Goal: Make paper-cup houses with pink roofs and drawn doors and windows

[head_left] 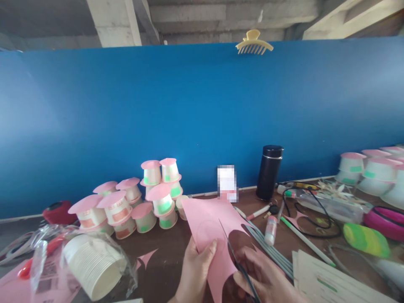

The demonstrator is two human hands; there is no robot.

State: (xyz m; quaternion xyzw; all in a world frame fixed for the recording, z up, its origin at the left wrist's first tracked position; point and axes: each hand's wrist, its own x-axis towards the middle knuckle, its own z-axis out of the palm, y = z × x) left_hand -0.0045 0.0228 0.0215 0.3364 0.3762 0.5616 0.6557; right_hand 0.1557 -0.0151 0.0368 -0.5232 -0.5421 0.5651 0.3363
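My left hand (198,269) grips a sheet of pink paper (206,214) by its lower left part, thumb on top. A faint round outline shows on the paper just above that thumb. My right hand (255,269) is closed around a pair of dark scissors (238,263), whose handles are mostly hidden by the fingers. The blade lies against the sheet and points up and left. Curved pieces are gone from the sheet's right side. A small pink paper scrap (147,257) lies on the brown table left of my left hand.
Stacked paper cups with pink tops (159,193) stand at left; more cups (352,168) are far right. Wrapped white cups (94,265) lie front left. A black flask (269,172), glue bottle (270,230), grey rods (271,250) and a cable crowd the right. A blue partition (195,105) rises behind.
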